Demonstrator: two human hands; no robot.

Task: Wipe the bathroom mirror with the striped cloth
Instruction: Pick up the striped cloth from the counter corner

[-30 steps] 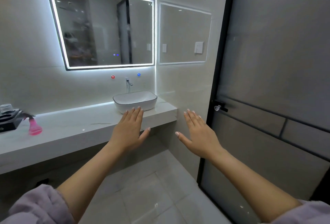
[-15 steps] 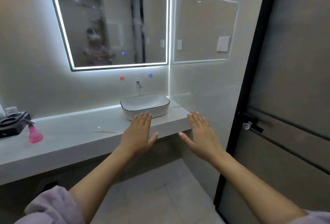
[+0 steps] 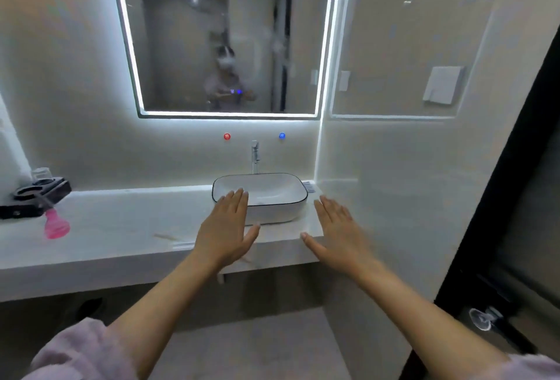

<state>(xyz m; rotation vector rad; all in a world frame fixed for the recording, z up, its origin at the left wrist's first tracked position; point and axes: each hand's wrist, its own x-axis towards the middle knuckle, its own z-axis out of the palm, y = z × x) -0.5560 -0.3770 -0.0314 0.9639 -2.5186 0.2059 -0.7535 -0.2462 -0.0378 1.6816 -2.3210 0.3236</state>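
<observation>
The bathroom mirror [image 3: 181, 46], rimmed with white light, hangs on the wall above the basin and reflects a person. A small striped cloth [image 3: 309, 186] lies on the counter just right of the basin, mostly hidden behind it. My left hand [image 3: 225, 229] is stretched out flat, palm down, fingers apart, in front of the basin and holds nothing. My right hand [image 3: 339, 234] is held the same way over the counter's right end, a little below the cloth.
A white basin [image 3: 272, 213] with a chrome tap [image 3: 255, 155] sits on the long white counter [image 3: 121, 228]. A pink bottle [image 3: 56, 225] and a black tray [image 3: 30, 197] stand at the left. A dark door [image 3: 515, 228] is at the right.
The view has turned right and closed in on the basin and mirror. Both hands stay outstretched and empty. The striped cloth beside the basin has come into sight.
</observation>
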